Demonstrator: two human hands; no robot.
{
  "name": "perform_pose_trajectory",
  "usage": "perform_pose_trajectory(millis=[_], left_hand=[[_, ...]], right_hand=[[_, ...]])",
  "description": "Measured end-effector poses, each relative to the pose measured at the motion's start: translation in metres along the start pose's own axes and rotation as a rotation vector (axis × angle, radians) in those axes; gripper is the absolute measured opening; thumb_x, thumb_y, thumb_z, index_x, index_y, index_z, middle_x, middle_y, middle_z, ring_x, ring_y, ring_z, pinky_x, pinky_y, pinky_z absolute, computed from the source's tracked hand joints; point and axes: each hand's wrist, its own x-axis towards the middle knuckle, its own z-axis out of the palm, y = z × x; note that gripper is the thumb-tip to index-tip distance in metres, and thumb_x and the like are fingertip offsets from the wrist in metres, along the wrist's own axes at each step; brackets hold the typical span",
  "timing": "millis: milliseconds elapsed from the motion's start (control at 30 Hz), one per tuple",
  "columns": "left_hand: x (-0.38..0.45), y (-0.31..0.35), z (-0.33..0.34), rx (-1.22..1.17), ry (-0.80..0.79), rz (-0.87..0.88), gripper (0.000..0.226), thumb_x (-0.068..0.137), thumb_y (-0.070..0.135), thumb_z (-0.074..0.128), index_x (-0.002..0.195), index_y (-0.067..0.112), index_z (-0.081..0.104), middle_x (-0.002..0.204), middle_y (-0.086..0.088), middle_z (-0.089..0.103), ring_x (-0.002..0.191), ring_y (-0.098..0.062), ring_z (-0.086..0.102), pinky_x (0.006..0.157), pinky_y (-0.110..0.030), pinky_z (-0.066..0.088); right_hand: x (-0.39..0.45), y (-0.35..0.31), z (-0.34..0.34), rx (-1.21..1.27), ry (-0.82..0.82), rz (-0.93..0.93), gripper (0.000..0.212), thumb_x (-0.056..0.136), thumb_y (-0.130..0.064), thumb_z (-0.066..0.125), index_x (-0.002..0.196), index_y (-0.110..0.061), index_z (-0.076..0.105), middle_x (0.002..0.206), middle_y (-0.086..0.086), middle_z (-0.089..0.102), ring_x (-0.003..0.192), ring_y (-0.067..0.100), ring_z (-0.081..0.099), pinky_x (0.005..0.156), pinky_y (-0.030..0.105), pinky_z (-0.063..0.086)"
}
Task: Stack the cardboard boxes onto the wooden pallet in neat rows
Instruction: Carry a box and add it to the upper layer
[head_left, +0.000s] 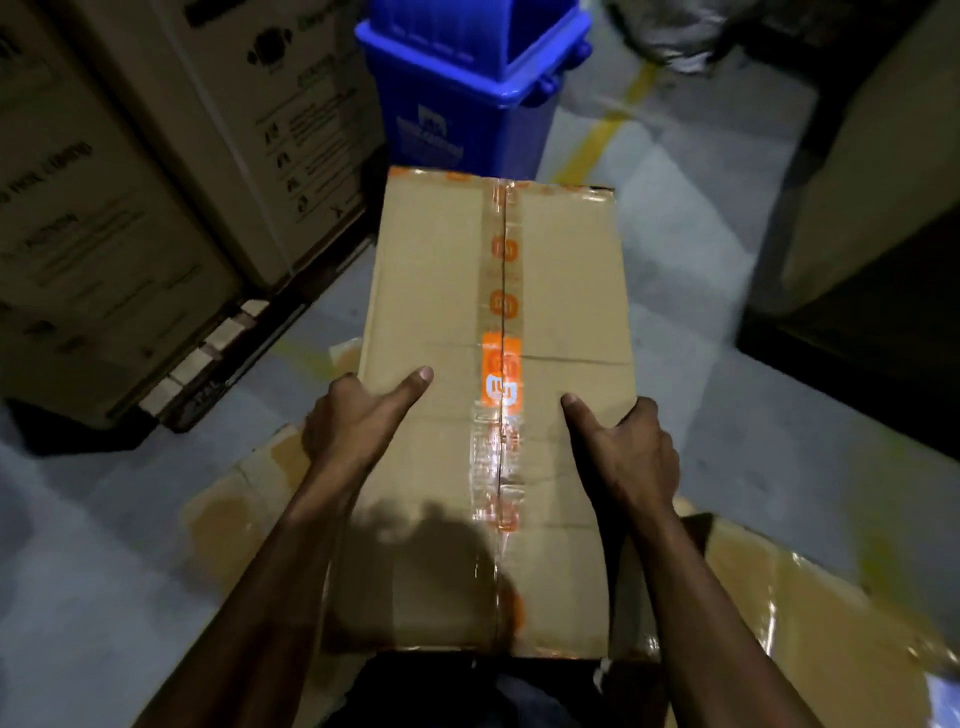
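Note:
A long brown cardboard box (441, 291), taped down its middle with orange-logo tape, is held up in front of me. My left hand (358, 415) grips its left edge, thumb lying on the top face. My right hand (628, 447) grips the right edge the same way. The fingers of both hands are hidden under the box's sides. A wooden pallet (218, 358) lies at the left on the floor, loaded with large printed cartons (104, 223).
A blue plastic bin (467, 88) stands straight ahead beyond the box. Flattened cardboard sheets (810, 613) lie on the grey floor below and to the right. A yellow floor line (602, 130) runs away ahead. Dark shelving or stock (872, 291) stands at the right.

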Motion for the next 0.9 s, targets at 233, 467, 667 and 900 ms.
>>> perform_pose_trajectory(millis=[233,467,667,900], left_hand=[[-0.036,0.057,0.014,0.068,-0.078,0.198,0.088,0.057,0.093,0.055,0.104,0.02,0.072,0.1,-0.006,0.073,0.091,-0.033,0.066,0.078,-0.038,0.051],[-0.062,0.14,0.08,0.126,-0.179,0.365,0.09,0.064,0.088,0.056,0.112,0.013,0.068,0.113,-0.015,0.071,0.106,-0.039,0.064,0.084,-0.04,0.048],[-0.079,0.224,0.158,0.175,-0.276,0.422,0.111,0.049,0.097,0.043,0.121,0.016,0.065,0.119,-0.015,0.069,0.112,-0.038,0.063,0.096,-0.046,0.051],[-0.091,0.313,0.225,0.242,-0.293,0.521,0.091,0.069,0.087,0.057,0.114,0.009,0.066,0.119,-0.022,0.067,0.112,-0.043,0.061,0.088,-0.042,0.047]], right_hand=[[-0.031,0.038,-0.064,0.098,0.135,0.091,0.085,0.079,-0.077,0.054,0.131,-0.011,0.044,0.121,0.012,0.06,0.107,0.034,0.058,0.078,0.037,0.043],[0.004,0.089,-0.124,0.178,0.254,0.191,0.08,0.082,-0.073,0.055,0.131,-0.011,0.044,0.124,0.014,0.057,0.11,0.036,0.056,0.077,0.034,0.039],[0.068,0.133,-0.179,0.214,0.321,0.285,0.077,0.082,-0.073,0.055,0.126,-0.011,0.046,0.121,0.015,0.059,0.108,0.037,0.056,0.074,0.035,0.037],[0.127,0.161,-0.24,0.244,0.413,0.346,0.075,0.081,-0.073,0.055,0.123,-0.011,0.047,0.119,0.015,0.061,0.107,0.037,0.057,0.073,0.035,0.037]])
